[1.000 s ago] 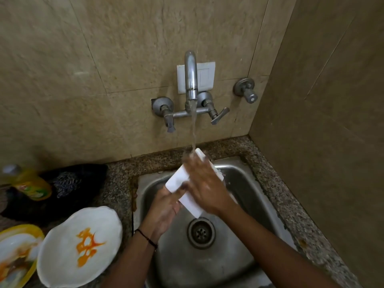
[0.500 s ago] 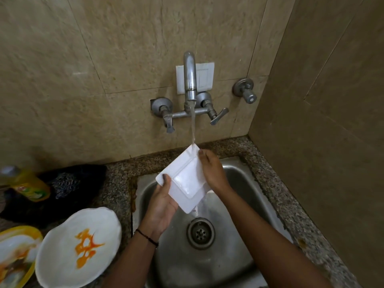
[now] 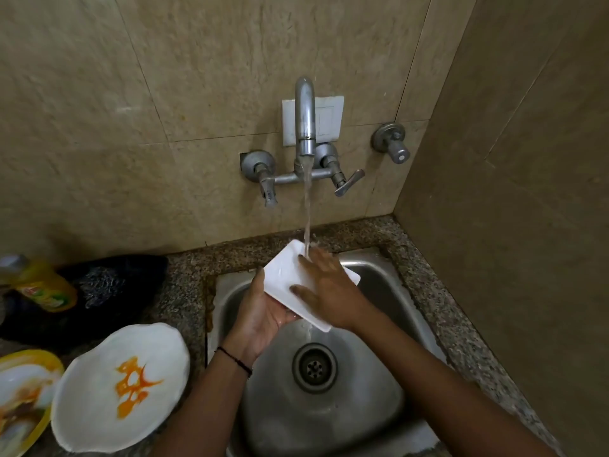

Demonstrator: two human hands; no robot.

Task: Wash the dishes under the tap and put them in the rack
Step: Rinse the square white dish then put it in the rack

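A small white square dish is tilted over the steel sink, under the water running from the wall tap. My left hand holds the dish from below at its left edge, thumb up on the rim. My right hand lies flat across the dish's upper face, fingers spread, with the stream landing at its fingertips. The hand hides most of the dish's middle. No rack is in view.
On the granite counter to the left lie a white plate with an orange stain and a yellow-rimmed dirty plate. Behind them are a yellow soap bottle and a dark scrubber pile. Tiled walls close the back and right.
My right hand moved from the dish's right edge onto its upper face. The dish turned, so its hollow side is covered now.
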